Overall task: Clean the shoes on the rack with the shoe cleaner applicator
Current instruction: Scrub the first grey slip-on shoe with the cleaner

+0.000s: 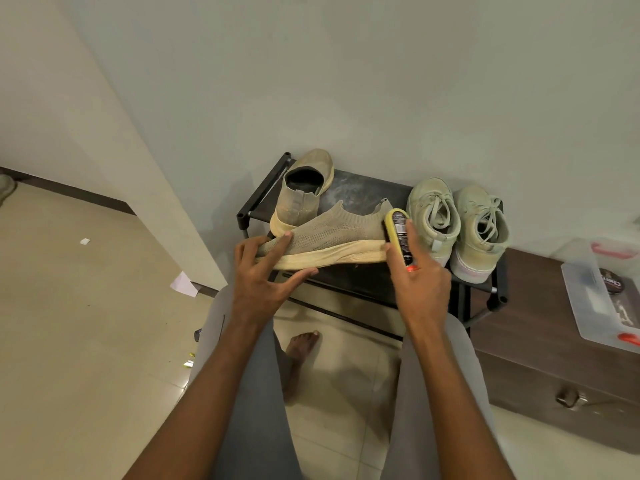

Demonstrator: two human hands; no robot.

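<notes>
A beige knit slip-on shoe (329, 237) lies on its side above the front of the black shoe rack (363, 282), sole toward me. My left hand (266, 271) grips its toe end, thumb under the sole and fingers over the upper. My right hand (415, 271) holds the shoe cleaner applicator (400, 233), a yellow and black bottle with a red cap end, its head against the shoe's heel. The matching slip-on (304, 188) stands on the rack at the back left. Two pale lace-up sneakers (433, 216) (481, 233) sit on the rack's right side.
A wall rises right behind the rack. A dark wooden cabinet (540, 358) stands to the right with a clear plastic box (602, 299) on it. My legs and a bare foot (301, 348) are below the rack's front. Paper scraps (183, 284) lie on the tiled floor.
</notes>
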